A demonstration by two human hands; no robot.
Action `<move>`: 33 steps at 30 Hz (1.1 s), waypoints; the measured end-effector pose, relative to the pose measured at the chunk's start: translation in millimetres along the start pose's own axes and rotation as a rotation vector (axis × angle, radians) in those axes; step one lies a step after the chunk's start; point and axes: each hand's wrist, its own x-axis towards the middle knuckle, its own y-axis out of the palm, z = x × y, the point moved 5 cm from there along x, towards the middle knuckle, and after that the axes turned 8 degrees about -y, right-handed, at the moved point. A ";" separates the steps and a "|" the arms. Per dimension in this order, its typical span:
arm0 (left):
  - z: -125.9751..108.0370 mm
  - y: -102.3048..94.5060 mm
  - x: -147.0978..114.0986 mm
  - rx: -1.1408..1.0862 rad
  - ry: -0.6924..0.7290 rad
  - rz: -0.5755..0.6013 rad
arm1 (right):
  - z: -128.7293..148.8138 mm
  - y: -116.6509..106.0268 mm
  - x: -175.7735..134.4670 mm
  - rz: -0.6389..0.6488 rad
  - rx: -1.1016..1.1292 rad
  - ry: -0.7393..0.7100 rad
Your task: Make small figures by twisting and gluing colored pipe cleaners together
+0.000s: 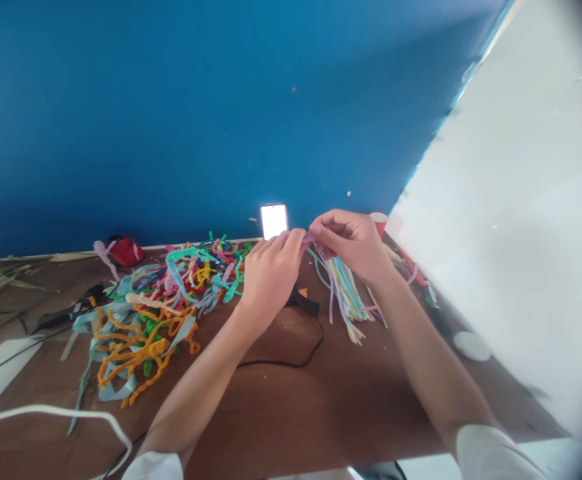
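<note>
Close together over the middle of the table, my left hand and my right hand meet at a small lavender pipe cleaner. The fingers of both hands are pinched on it, and most of it is hidden behind them. Below and beyond my right hand lies a bundle of pastel pipe cleaners. To the left of my left hand spreads a tangled heap of pipe cleaners in many colours, with orange ones nearest me. A black corded tool, partly hidden, lies beside my left wrist.
A lit phone leans against the blue wall. A red cup stands behind my right hand. Another black tool lies at left, near a red object. A white cable crosses the front left; a white wall borders the right.
</note>
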 end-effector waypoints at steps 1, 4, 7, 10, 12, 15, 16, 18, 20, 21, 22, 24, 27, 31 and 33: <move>0.7 0.3 0.3 0.003 -0.009 0.013 | -0.4 0.5 -0.1 0.004 -0.011 -0.007; 4.2 0.6 1.7 -0.040 -0.062 0.079 | -0.9 1.4 -0.5 0.037 -0.075 -0.041; 8.2 0.2 3.4 -0.183 -0.135 0.183 | 2.5 0.2 -1.3 0.093 -0.206 -0.107; 10.0 -0.3 5.1 -0.419 -0.208 0.309 | 8.7 -0.6 -2.9 0.173 -0.313 -0.173; 10.2 -0.9 6.2 -0.567 -0.246 0.371 | 12.4 -0.7 -3.6 0.219 -0.354 -0.209; 10.3 0.0 6.8 -0.806 -0.298 0.478 | 17.1 -0.7 -3.9 0.242 -0.455 -0.299; 10.2 1.4 6.2 -0.910 -0.321 0.535 | 18.3 -0.3 -4.2 0.246 -0.486 -0.339; 10.2 4.7 4.1 -1.121 -0.380 0.661 | 20.5 0.9 -5.4 0.257 -0.527 -0.417; 10.5 7.4 1.5 -1.282 -0.440 0.771 | 21.9 2.1 -7.2 0.263 -0.567 -0.472; 10.6 8.0 0.7 -1.333 -0.457 0.806 | 22.3 2.4 -8.0 0.261 -0.596 -0.484; 10.5 8.1 0.3 -1.355 -0.459 0.828 | 22.4 2.5 -8.5 0.254 -0.629 -0.487; 10.5 7.1 1.1 -1.307 -0.431 0.810 | 22.0 2.3 -8.9 0.233 -0.685 -0.473; 12.6 2.7 4.9 -1.057 -0.374 0.626 | 20.0 0.3 -7.8 0.186 -0.735 -0.445; 11.7 -5.1 8.4 -0.713 -0.278 0.354 | 15.9 -3.1 -5.2 0.144 -0.740 -0.405; 10.3 -7.7 9.1 -0.613 -0.226 0.271 | 14.9 -4.3 -4.3 0.125 -0.724 -0.385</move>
